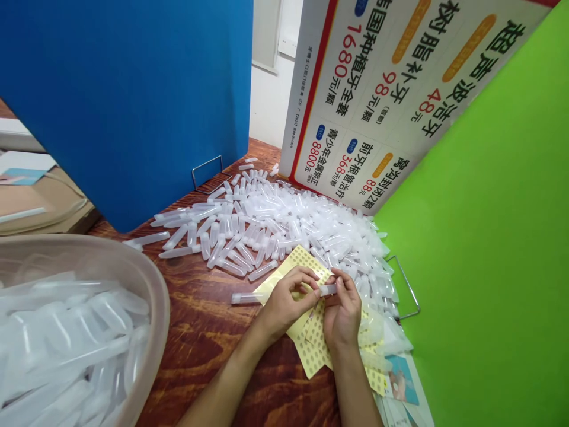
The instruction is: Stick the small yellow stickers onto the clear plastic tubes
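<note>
Between my two hands is a small translucent plastic tube (328,289), lying nearly level above the sheets. My right hand (343,311) grips it between thumb and fingers. The thumb and fingertips of my left hand (288,296) pinch at its left end; whether a small sticker is between them is too small to tell. Below the hands are overlapping yellow sticker sheets (306,356) with rows of small round grey stickers. Another clear tube (246,298) rests on the table left of my left hand, partly over the sheet's edge.
A large pile of plastic tubes (284,216) spreads behind my hands. At the left stands a tub (160,296) full of similar tubes. Upright blue (178,107), printed (355,107) and green (480,249) boards surround the wooden table (195,344). A wire stand (411,293) juts out at right.
</note>
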Demonstrator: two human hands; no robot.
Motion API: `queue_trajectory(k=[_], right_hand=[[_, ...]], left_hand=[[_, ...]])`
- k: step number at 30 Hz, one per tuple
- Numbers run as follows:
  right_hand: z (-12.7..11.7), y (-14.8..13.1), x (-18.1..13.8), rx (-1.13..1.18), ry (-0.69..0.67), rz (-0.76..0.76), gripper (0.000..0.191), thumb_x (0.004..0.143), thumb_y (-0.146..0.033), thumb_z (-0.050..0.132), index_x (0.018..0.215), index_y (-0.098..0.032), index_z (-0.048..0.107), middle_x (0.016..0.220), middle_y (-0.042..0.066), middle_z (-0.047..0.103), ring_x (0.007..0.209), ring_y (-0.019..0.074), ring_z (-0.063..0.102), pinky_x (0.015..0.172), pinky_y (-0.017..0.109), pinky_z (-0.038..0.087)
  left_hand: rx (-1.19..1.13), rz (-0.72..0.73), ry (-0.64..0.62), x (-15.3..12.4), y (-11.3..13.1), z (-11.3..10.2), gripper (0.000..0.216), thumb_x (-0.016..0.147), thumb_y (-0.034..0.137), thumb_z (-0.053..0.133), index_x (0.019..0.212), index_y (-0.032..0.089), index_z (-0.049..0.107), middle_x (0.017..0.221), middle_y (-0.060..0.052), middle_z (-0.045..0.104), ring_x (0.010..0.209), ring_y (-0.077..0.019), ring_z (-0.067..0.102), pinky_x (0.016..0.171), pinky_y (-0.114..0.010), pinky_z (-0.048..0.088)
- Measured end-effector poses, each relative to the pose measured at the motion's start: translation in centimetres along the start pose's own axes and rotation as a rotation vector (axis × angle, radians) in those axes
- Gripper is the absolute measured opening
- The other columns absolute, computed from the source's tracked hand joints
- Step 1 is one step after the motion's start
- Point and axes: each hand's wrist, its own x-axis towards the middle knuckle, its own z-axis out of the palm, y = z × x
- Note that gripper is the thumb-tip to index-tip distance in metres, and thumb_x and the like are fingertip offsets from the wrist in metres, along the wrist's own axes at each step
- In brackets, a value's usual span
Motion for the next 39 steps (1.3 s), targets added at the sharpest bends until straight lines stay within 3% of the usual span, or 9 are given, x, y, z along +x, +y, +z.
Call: queue_trajectory(k=[39], right_hand=[[-0.02, 0.18, 0.0, 0.042, 0.052, -0.012, 0.022, 0.079, -0.033, 0.075, 0.096, -0.02, 0.072, 0.079, 0.0, 0.06, 0.07, 0.0127, 0.055, 0.059, 0.023, 0.044]], left_hand=[[0.022, -0.029, -0.055, 0.01, -0.01, -0.18, 0.012, 0.08, 0.029, 0.068, 0.08, 0.017, 0.068, 0.112, -0.01, 0.061, 0.095, -0.0201, 0.062, 0.078, -0.029, 0.049]])
